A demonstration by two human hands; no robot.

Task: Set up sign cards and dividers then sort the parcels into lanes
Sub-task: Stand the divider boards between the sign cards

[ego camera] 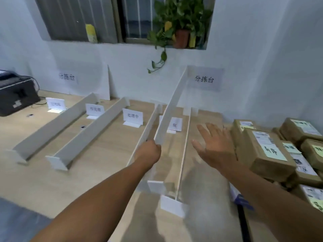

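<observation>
Left hand (150,151): clenched round the near end of the raised divider (172,109), a white board lifted off the counter (104,154) and tilted, its far end high against the wall.

Right hand (215,145): released, fingers spread, grasping nothing, held over the counter to the right of the raised divider. It sits just beside the parcels (269,151); contact with them cannot be told. The parcels, brown boxes with printed labels and green notes, are stacked further right of the raised divider.

Two thin boards stand on their feet, flanking the raised divider: the near-left divider (148,130) and the near-right divider (185,149).

Partly behind the raised divider stands the half-hidden sign card (175,124).

Left of the raised divider, in order outward: the first sign card (132,116), the second divider (90,133), the middle sign card (95,109), the outer divider (52,131), the last sign card (56,103).

A wall sheet (204,79) hangs just right of the raised divider's upper end.
</observation>
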